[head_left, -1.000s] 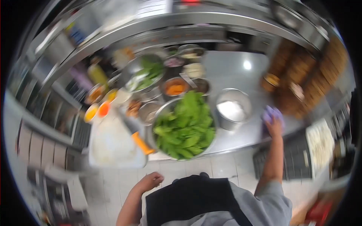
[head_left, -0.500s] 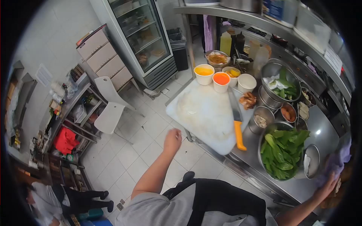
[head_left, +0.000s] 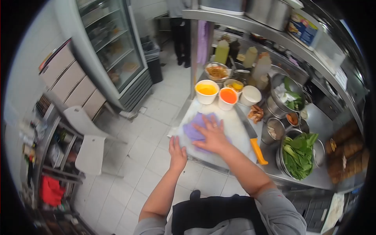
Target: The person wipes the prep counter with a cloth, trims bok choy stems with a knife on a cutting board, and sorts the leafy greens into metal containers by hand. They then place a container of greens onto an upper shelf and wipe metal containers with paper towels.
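Our right hand (head_left: 212, 135) lies palm down on the purple cloth (head_left: 192, 131), with the fingers spread apart and pointing away from our body. It presses over the right part of the cloth; we cannot tell if the fingertips pinch any fold. The cloth is spread, a little crumpled, upon the white cutting board (head_left: 239, 139), in the middle of it. Our right forearm comes from the lower right and goes diagonally up to the left, with the grey sleeve (head_left: 280, 209) ending near the elbow.

Our left hand (head_left: 178, 154) is raised beside the left front edge of the board, and it holds nothing that we can see. Its fingers are mostly straight, slightly parted, and point up and forward; whether they touch the edge, we cannot tell. The left forearm rises from the lower left, a bit inward.

To the right of our right hand, the knife (head_left: 255, 143) with the orange handle lies along the board's right side. Behind the cloth stand the yellow-filled cup (head_left: 206, 98) and the orange-filled cup (head_left: 228, 103).
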{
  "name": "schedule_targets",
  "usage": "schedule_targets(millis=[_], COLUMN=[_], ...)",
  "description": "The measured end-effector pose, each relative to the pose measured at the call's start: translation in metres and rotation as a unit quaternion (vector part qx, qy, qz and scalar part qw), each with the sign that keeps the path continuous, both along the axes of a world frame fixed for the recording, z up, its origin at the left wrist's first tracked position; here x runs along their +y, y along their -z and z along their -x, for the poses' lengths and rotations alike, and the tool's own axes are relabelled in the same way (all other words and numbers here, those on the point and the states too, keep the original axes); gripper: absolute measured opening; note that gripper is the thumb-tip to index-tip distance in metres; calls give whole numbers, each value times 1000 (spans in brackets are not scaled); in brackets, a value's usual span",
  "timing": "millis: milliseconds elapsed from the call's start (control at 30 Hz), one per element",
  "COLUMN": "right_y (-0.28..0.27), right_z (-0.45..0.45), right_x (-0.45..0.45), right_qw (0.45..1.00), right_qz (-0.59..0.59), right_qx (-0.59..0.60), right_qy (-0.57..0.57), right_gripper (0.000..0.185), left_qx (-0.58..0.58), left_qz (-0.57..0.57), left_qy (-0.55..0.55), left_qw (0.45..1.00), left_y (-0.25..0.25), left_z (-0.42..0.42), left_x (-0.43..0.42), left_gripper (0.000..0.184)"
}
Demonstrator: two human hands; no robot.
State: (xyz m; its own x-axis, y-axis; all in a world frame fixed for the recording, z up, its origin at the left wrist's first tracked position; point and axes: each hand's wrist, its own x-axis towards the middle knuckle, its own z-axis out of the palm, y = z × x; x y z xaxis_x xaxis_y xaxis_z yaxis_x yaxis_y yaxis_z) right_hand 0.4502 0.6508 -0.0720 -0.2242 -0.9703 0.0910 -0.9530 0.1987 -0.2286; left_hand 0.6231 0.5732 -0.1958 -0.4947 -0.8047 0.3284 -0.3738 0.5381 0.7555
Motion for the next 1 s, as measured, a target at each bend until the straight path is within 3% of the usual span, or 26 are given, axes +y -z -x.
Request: schedule_targets(millis=[67,133,167,233,267,367,500,600,700,767,833,900,967,1000], right_y=[26,26,29,44,49,53,67,76,71,58,39,21,-12,-40], right_z=[-4,1,1,6,11,13,10,4,1,1,15,34,68,85], right_x=[-16,-22,-22,-26,-28,-22,11,49,99,140,190,246,318,360], right_qw=[998,997,997,997,997,997,983,971,974,975,976,933,902,903], right_qz=[-55,-58,-68,-70,-69,-48,39,76,63,56,53,28,93,120], right_qx=[14,12,1,-11,-18,-25,-62,-152,-162,-178,-193,-350,-408,-405], right_qy=[37,44,27,20,-13,-54,-165,-167,-142,-119,-83,-85,-109,-77], right_gripper=[70,66,62,59,58,56,50,39,28,27,26,25,26,26], left_qx=[6,-105,-103,-111,-107,-266,-324,-355,-346,-335,-231,-233,-238,-323], left_qz=[-10,78,80,24,27,-54,-61,-19,-9,-28,48,7,-9,12], left_qy=[27,36,57,104,118,39,28,7,-17,-17,29,20,33,2], left_qw=[1000,991,990,988,987,962,944,935,938,942,971,972,971,946], left_y=[10,12,11,-16,-28,-47,-60,-61,-59,-65,-29,-35,-26,-24], left_z=[-3,-7,-8,-14,-10,-2,2,2,1,1,-10,-7,-9,-8], left_x=[2,-8,-11,-4,0,7,12,15,18,21,5,8,-5,-15], left_gripper=[67,82,82,103,103,129,127,123,123,119,116,115,111,110])
